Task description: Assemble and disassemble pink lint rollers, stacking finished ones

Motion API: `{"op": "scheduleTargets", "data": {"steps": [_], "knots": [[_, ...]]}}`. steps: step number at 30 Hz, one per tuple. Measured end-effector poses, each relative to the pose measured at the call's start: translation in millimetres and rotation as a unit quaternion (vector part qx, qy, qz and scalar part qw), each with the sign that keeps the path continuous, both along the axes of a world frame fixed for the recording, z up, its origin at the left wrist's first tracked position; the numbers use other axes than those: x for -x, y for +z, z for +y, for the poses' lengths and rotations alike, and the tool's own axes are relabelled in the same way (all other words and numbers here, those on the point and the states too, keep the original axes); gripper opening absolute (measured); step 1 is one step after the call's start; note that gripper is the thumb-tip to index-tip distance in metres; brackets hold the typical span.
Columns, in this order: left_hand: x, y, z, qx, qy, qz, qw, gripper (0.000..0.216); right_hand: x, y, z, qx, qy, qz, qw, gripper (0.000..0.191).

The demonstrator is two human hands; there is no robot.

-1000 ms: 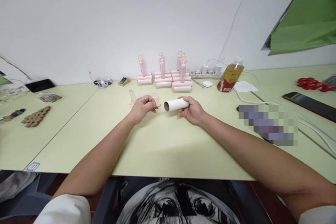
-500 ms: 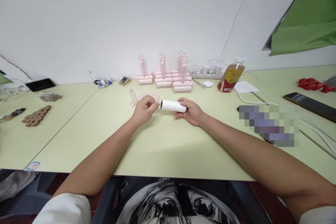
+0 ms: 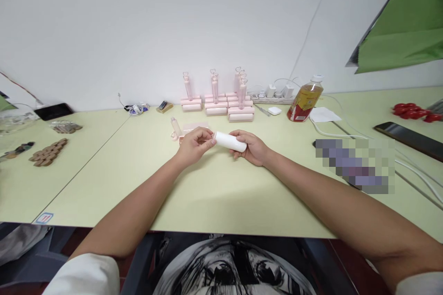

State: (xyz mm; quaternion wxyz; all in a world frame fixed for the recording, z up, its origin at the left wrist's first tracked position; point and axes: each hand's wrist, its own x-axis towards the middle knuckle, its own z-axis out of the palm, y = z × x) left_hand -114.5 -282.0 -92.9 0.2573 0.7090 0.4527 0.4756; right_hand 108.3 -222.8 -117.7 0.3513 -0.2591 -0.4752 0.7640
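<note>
A white lint roll (image 3: 230, 141) is held above the table, its left end slightly higher than its right. My right hand (image 3: 252, 146) is closed around its right end, thumb on top and fingers below. At the other end, my left hand (image 3: 198, 144) is closed, with thumb and fingers pinching at the roll's rim; what lies between the fingertips is too small to make out. Just behind my left hand lies a pale pink case (image 3: 195, 126), partly hidden by that hand. A clear pink lint roller handle (image 3: 176, 127) lies to the left of it.
Pink lint roller sets (image 3: 241, 114) stand along the wall with upright handles. A drink bottle (image 3: 304, 100), a power strip (image 3: 273, 100) and a phone (image 3: 408, 140) are on the right. Brown pieces (image 3: 48, 152) lie at left.
My left fingers have shifted slightly right onto the roll's left rim. The roll has tilted and turned, so its dark open end no longer shows.
</note>
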Motion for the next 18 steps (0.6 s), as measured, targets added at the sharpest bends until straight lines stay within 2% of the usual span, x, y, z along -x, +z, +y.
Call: {"op": "scheduleTargets", "data": {"steps": [2, 4, 8, 9, 10, 13, 14, 15, 18], "knots": [[1, -1.4, 0, -0.014, -0.019, -0.003, 1.000, 0.023, 0, 0.1, 1, 0.009, -0.002, 0.008, 1.000, 0.028], [1, -3.7, 1, -0.034, -0.008, -0.014, 0.999, 0.026, 0, -0.2, 1, 0.015, -0.003, 0.015, 1.000, 0.026], [-3, -7.1, -1, -0.042, 0.112, -0.086, 0.989, 0.048, 0, -1.1, 2, 0.025, -0.012, 0.020, 0.999, 0.025], [-4, -6.6, -2, -0.032, 0.117, -0.077, 0.990, 0.050, 0, -1.2, 2, 0.027, -0.014, 0.020, 0.999, 0.025], [-5, -5.5, -4, -0.020, 0.099, -0.047, 0.994, 0.049, 0, -1.3, 2, 0.029, -0.015, 0.020, 0.999, 0.025], [-6, 0.6, -10, -0.004, -0.013, 0.090, 0.996, 0.046, -1, -1.3, 2, 0.030, -0.025, 0.026, 0.999, 0.025], [-5, 2.8, -11, -0.013, -0.025, 0.120, 0.992, 0.046, -1, -1.3, 2, 0.030, -0.030, 0.029, 0.999, 0.025], [-3, 4.8, -10, -0.028, -0.013, 0.135, 0.990, 0.048, -1, -1.3, 2, 0.030, -0.034, 0.033, 0.998, 0.025], [7, 7.8, -4, -0.048, 0.091, 0.173, 0.980, 0.049, -1, -1.0, 2, 0.031, -0.035, 0.036, 0.998, 0.026]]}}
